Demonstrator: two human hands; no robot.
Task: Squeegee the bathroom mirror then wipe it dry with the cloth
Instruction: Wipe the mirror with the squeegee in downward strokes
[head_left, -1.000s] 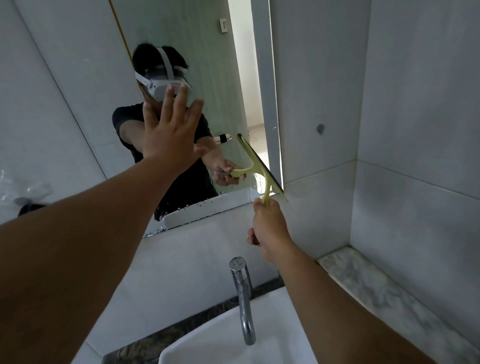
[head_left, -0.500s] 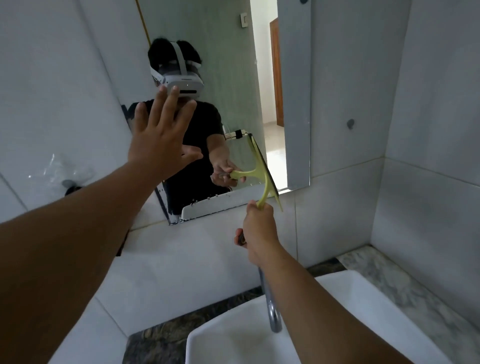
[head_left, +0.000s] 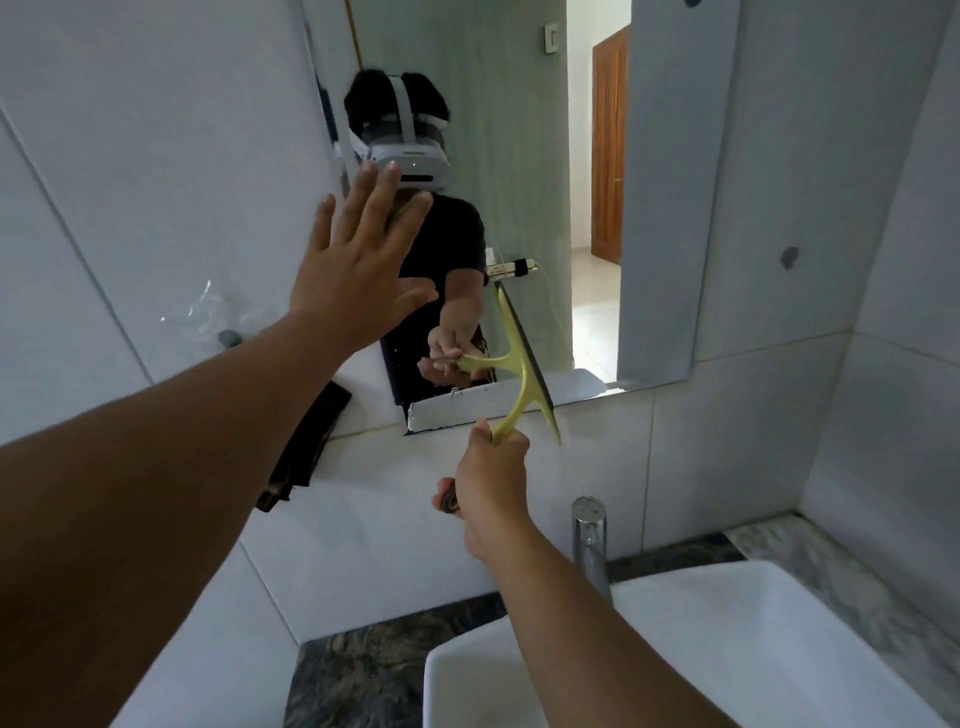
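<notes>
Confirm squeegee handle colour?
Yellow-green handle on the squeegee, with a dark blade strip; the right hand grips it. Head view, the only one, shows it clearly.

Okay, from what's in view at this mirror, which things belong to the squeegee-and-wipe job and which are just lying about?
For the job:
- squeegee, gripped by the right hand
- mirror, left hand flat by its edge
- dark cloth hanging on the wall

Just there:
- faucet
- white sink
- plastic wall hook
</notes>
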